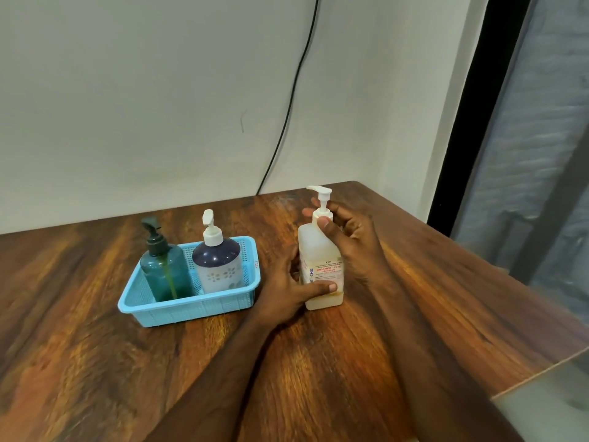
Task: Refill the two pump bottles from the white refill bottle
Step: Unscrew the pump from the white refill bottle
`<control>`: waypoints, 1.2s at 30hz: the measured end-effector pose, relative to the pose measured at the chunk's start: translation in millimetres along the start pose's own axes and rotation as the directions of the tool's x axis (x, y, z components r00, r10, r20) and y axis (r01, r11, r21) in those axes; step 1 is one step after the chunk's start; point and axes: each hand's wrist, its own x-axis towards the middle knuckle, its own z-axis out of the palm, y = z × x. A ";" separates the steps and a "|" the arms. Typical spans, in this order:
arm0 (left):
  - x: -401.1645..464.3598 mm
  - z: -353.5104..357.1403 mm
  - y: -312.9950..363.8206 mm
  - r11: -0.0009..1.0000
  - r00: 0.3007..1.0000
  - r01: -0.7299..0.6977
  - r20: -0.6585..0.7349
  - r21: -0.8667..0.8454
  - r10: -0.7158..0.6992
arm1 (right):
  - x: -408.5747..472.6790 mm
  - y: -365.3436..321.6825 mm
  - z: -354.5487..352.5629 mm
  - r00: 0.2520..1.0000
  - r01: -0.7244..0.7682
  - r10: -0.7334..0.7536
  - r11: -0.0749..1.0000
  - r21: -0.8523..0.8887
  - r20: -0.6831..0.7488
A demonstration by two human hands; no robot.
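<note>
The white refill bottle (314, 247) stands upright on the wooden table, with a white pump top and a printed label. My left hand (287, 288) grips its lower body, thumb across the label. My right hand (350, 237) pinches the collar of its pump with thumb and fingers. To the left, a teal pump bottle (164, 272) with a dark pump and a navy-and-white pump bottle (218, 266) with a white pump stand upright in a light blue basket (191, 309).
The wooden table (95, 346) meets a white wall at the back. A black cable (287, 122) hangs down the wall behind the table. The table's right edge runs beside a dark frame and glass (541, 186). A pale surface (548, 406) shows at bottom right.
</note>
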 end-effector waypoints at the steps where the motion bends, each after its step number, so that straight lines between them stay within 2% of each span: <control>1: 0.0 0.0 -0.6 1.000 1.000 -0.009 -0.002 -0.005 0.009 | -1.6 1.9 4.2 1.000 0.006 -0.006 1.000 0.004 -0.027; 6: -0.4 0.9 -2.4 0.999 1.000 -0.026 -0.003 -0.047 0.025 | -4.5 5.4 18.6 0.964 0.087 -0.096 0.995 -0.048 -0.248; 9: 1.2 0.6 -2.9 0.999 1.000 -0.022 -0.007 -0.042 0.022 | -1.5 6.4 19.0 0.943 0.129 -0.131 0.991 -0.027 -0.305; 20: 4.1 -0.4 -8.7 0.999 1.000 -0.027 0.007 -0.027 0.027 | -4.7 11.5 13.8 0.972 0.147 -0.104 0.967 0.206 -0.209; 24: 1.4 0.4 -6.2 0.999 0.999 -0.032 -0.006 -0.026 0.032 | -5.1 7.5 20.1 0.955 0.147 -0.125 0.987 0.062 -0.269; 29: 1.4 -0.4 -5.0 1.000 1.000 -0.022 -0.005 -0.003 0.022 | -1.6 9.5 20.1 0.938 0.144 -0.114 0.987 0.071 -0.328; 33: 1.7 -1.2 -4.6 1.000 1.000 -0.017 -0.004 -0.003 0.017 | -3.5 9.6 15.3 0.954 0.134 -0.101 0.986 0.100 -0.281; 36: 0.7 -0.5 -4.0 0.999 1.000 -0.030 -0.008 0.025 0.030 | -5.5 10.1 12.6 0.982 0.110 -0.076 0.974 0.199 -0.174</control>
